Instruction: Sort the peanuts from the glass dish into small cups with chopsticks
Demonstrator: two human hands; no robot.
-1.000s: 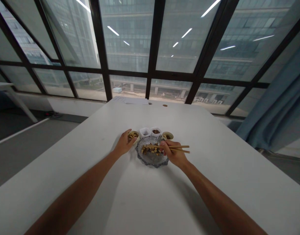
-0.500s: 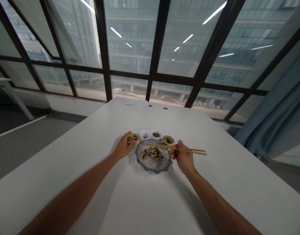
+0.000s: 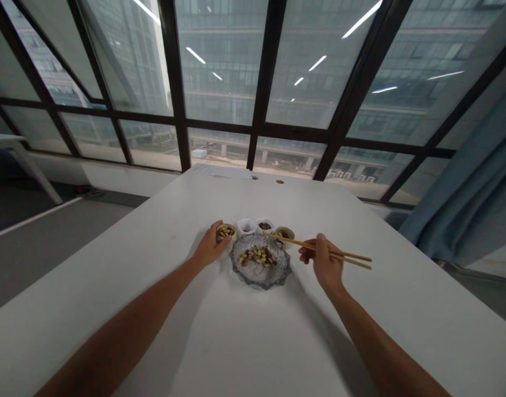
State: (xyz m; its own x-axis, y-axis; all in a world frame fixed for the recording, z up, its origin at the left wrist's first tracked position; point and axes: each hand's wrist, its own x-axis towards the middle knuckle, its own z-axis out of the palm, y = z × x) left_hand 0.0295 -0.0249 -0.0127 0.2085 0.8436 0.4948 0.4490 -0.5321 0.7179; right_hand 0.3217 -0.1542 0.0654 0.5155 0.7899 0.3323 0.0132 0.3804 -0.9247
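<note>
My left hand point(image 3: 212, 245) is wrapped around a small round cup point(image 3: 232, 240) of nuts at the left of a scalloped glass bowl point(image 3: 260, 281). Nuts or seeds point(image 3: 257, 257) of mixed kinds lie in that bowl. In my right hand point(image 3: 325, 259) is a pair of wooden chopsticks point(image 3: 294, 241), their tips over the far right side of the bowl. Whether the tips hold anything is too small to tell. Behind the bowl stand two white square dishes, one point(image 3: 246, 227) with a little dark content, the other point(image 3: 264, 225) with brown pieces. A second round cup point(image 3: 285, 234) sits partly behind the chopsticks.
The white table point(image 3: 236, 342) reaches to the windows. Papers point(image 3: 224, 172) lie at its far edge, near a round hole point(image 3: 280, 181). A blue curtain point(image 3: 463, 193) hangs at the right, and another table point(image 3: 13, 142) stands at the far left.
My right hand has moved to the right with the chopsticks, whose tips have shifted from over the bowl's middle toward the right cup. My left hand stays at its cup.
</note>
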